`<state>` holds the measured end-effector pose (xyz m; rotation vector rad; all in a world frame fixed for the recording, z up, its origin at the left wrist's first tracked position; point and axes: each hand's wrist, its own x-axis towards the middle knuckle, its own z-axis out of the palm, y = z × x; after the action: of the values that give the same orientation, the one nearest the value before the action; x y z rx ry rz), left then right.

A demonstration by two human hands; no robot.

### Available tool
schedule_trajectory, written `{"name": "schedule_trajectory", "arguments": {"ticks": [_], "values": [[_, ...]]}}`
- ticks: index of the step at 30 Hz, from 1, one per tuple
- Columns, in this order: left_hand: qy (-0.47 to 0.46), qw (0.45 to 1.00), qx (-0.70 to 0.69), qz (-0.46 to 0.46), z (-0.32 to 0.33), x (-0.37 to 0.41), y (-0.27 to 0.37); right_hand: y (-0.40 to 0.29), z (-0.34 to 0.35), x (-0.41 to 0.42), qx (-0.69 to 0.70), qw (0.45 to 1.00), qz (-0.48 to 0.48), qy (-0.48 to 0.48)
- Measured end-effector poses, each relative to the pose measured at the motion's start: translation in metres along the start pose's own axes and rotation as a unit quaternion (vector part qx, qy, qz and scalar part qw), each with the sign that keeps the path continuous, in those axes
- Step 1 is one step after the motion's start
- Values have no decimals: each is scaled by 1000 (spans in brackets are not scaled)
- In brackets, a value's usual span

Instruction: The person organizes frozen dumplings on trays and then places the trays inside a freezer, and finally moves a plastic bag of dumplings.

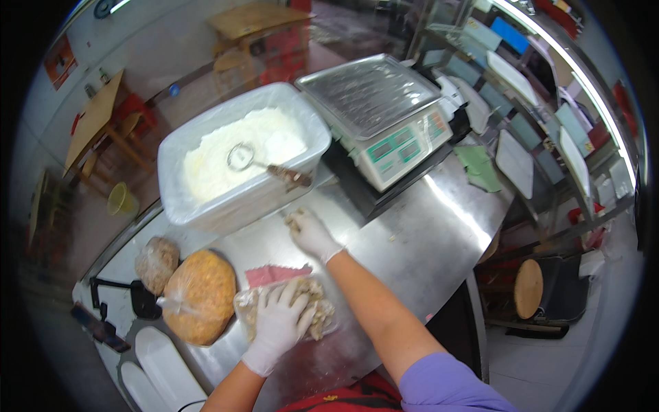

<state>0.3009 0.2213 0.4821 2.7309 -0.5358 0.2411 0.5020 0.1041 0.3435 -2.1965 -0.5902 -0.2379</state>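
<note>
My left hand [280, 314], in a white glove, lies over a shallow clear plastic tray [335, 329] with its fingers spread on pale, lumpy food pieces [320, 306]. What lies under the palm is hidden. My right hand [311, 234], also gloved, is curled around a small beige food piece [292, 224] above the steel worktop, just in front of a large plastic-lined tub. White powder [216, 154] fills much of that tub [247, 201]. A round wire skimmer [241, 156] rests on the powder, its wooden handle [291, 175] leaning across the near rim.
An electronic scale [406, 154] with a steel pan stands beyond the tub. A pink cloth [275, 274] touches the tray's far edge. Tied bags of orange food [203, 298] and brownish food [158, 262] sit left, near long white dishes [165, 365] and a phone on a stand [100, 329].
</note>
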Motion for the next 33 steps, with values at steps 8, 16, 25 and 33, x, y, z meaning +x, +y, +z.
{"name": "schedule_trajectory", "arguments": {"ticks": [8,16,25,33], "values": [[108,991,-74,-40,1,-53,-24,-114,-99,-111,99,992,-16,-71],[212,973,-82,-38,13,-85,-30,-140,-75,-145,-57,994,62,-64],[120,990,-34,-60,32,-125,-4,-144,-57,-186,241,921,296,72],[105,991,-16,-76,32,-130,-8,-140,-44,-192,191,932,275,140]]}}
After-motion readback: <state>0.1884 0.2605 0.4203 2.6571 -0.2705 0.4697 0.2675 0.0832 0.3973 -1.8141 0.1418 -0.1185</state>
